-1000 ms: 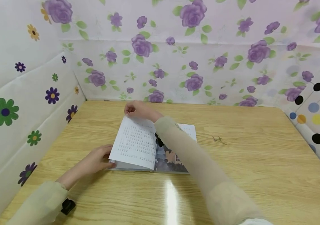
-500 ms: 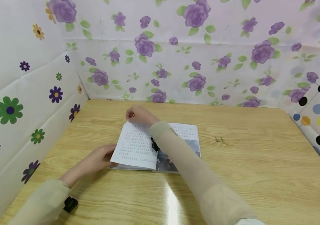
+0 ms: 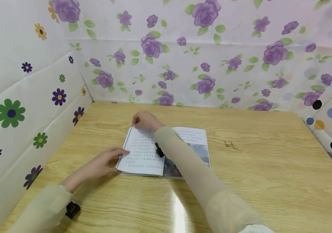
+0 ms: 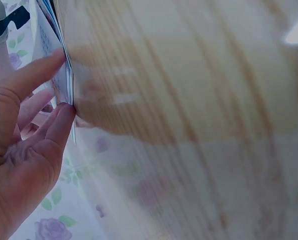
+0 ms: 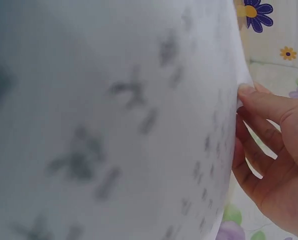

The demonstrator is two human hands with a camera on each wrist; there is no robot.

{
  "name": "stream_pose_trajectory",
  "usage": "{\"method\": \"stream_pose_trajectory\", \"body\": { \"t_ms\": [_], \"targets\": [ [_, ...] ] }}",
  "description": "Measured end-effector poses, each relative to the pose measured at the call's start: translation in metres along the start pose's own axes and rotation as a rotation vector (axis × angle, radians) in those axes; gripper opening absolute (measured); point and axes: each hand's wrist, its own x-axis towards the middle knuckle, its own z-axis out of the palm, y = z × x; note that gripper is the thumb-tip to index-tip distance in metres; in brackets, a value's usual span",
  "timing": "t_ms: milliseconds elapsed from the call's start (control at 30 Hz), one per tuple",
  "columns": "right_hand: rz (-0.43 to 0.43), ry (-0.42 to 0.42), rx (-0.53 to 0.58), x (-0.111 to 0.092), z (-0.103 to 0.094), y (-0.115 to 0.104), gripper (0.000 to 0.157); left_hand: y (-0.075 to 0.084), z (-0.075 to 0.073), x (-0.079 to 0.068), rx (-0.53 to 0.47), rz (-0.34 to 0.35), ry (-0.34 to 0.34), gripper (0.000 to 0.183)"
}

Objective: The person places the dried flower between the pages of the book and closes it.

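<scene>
An open book (image 3: 199,137) lies left of the middle of the worktop (image 3: 270,168), nearer its far edge than the camera. The right hand (image 3: 146,120) pinches the far left corner of a printed page (image 3: 142,157) between thumb and fingers, while the right sleeve (image 3: 195,161) crosses the middle. The left hand (image 3: 103,163) rests at the book's left side, its fingers spread apart, one on the page, the thumb near the close left corner. The paper bows in the right wrist view, so it is probably light, soft and easily creased or torn; the outer corner looks the best hold, with light pressure. That close-up is blurred, so the number of sheets pinched is unclear.
</scene>
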Motion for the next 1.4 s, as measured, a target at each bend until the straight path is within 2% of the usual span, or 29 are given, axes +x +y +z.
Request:
{"method": "stream_pose_trajectory", "body": {
  "t_ms": [167, 333, 467, 667, 800, 933, 1100, 1200, 1400],
  "targets": [
    [0.041, -0.009, -0.036, 0.004, 0.003, 0.001, 0.007, -0.002, 0.000, 0.001, 0.009, 0.011, -0.007, 0.058],
    [0.069, -0.023, -0.040, 0.006, 0.005, 0.001, 0.009, -0.003, -0.001, 0.000, 0.099, 0.011, 0.002, 0.062],
    [0.078, -0.028, -0.033, 0.007, 0.006, -0.001, 0.010, -0.002, 0.001, 0.001, 0.159, 0.033, 0.018, 0.054],
    [0.063, -0.060, -0.036, 0.006, 0.003, -0.002, 0.008, 0.000, 0.003, 0.003, 0.166, 0.044, 0.030, 0.046],
    [0.017, -0.109, -0.056, 0.005, 0.000, 0.001, 0.018, 0.000, 0.003, 0.004, 0.163, 0.024, 0.021, 0.046],
    [-0.013, -0.157, -0.026, 0.002, -0.005, 0.005, 0.030, 0.000, 0.002, 0.003, 0.155, 0.011, 0.013, 0.046],
    [-0.003, -0.206, -0.047, -0.003, -0.009, 0.009, 0.039, 0.001, 0.002, 0.004, 0.155, 0.007, 0.010, 0.046],
    [0.019, -0.232, -0.090, -0.004, -0.010, 0.010, 0.041, 0.001, 0.003, 0.004, 0.159, 0.006, 0.009, 0.047],
    [0.042, -0.292, -0.104, -0.007, -0.011, 0.008, 0.045, 0.003, 0.002, 0.002, 0.143, 0.008, 0.016, 0.046]
  ]
}}
